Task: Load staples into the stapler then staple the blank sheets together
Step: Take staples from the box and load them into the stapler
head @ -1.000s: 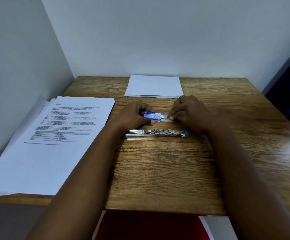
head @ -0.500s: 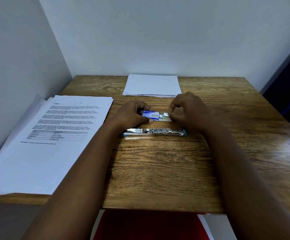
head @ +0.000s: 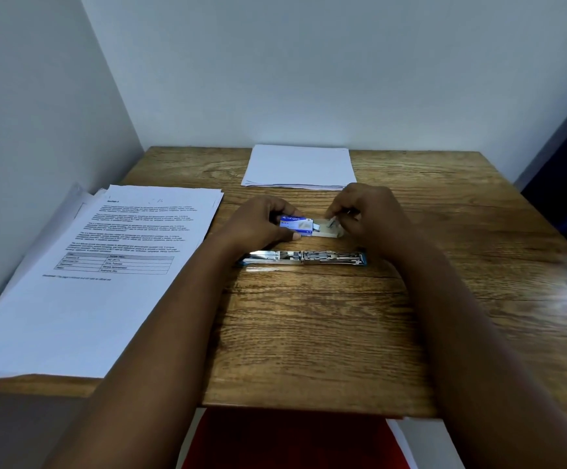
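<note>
A small blue staple box (head: 295, 222) lies on the wooden table (head: 309, 333), its white inner tray (head: 326, 232) slid out to the right. My left hand (head: 258, 223) grips the blue sleeve. My right hand (head: 366, 211) pinches a strip of staples (head: 333, 222) just above the tray. The stapler (head: 304, 257) lies flat and folded open in front of both hands, its metal channel facing up. A stack of blank sheets (head: 299, 167) rests at the table's far edge.
A pile of printed pages (head: 106, 265) covers the table's left side and overhangs its left edge. White walls close in at the back and left. Something red (head: 285, 441) shows below the table's near edge.
My right hand has lifted a little from the tray and now pinches a staple strip above it. The tray is slid further out. My left hand has kept its hold on the box.
</note>
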The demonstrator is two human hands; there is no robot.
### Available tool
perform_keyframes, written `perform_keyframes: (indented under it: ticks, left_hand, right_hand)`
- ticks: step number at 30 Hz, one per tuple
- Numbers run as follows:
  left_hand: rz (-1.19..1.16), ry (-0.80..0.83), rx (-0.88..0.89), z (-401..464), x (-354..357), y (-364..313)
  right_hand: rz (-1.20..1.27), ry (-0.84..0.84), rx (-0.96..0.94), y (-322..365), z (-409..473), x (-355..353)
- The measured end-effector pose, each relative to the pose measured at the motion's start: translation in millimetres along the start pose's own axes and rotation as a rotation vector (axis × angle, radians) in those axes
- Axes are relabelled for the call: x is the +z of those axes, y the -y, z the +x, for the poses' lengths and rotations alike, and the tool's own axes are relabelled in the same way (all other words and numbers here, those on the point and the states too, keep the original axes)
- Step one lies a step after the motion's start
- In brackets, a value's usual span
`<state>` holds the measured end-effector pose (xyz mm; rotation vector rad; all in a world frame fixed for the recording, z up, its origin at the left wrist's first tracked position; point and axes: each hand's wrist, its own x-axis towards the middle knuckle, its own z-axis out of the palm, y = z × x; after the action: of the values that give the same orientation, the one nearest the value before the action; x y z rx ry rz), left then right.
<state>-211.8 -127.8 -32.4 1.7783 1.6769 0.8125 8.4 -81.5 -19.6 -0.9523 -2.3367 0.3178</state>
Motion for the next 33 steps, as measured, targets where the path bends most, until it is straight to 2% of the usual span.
perform_keyframes:
  ticks: [5, 9, 13, 18, 23, 33]
  left_hand:
    - [-0.002, -0.006, -0.002, -0.5, -0.3, -0.4]
    - [0.004, -0.006, -0.002, -0.8, 0.1, -0.6]
    - [-0.008, -0.002, -0.009, -0.8, -0.1, -0.8]
    - [0.013, -0.012, -0.014, -1.7, -0.4, -2.4]
    - [0.047, -0.022, 0.011, -4.5, 1.2, -6.5]
    - [0.064, -0.021, 0.035, -6.2, 4.8, -12.5]
  right_hand:
    - [0.048, -0.026, 0.069, 2.0, -1.7, -1.4]
    - [0.082, -0.145, 0.142, 4.0, -2.7, -2.6]
    - [0.069, -0.282, 0.339, -2.3, -2.6, -3.0]
    - [0.176, -0.222, 0.541, -5.1, -2.8, 0.1]
    - [0.404, -0.227, 0.561, 8.2, -2.3, 10.2]
    - [0.508, -0.177, 0.515, 19.6, -1.8, 20.3]
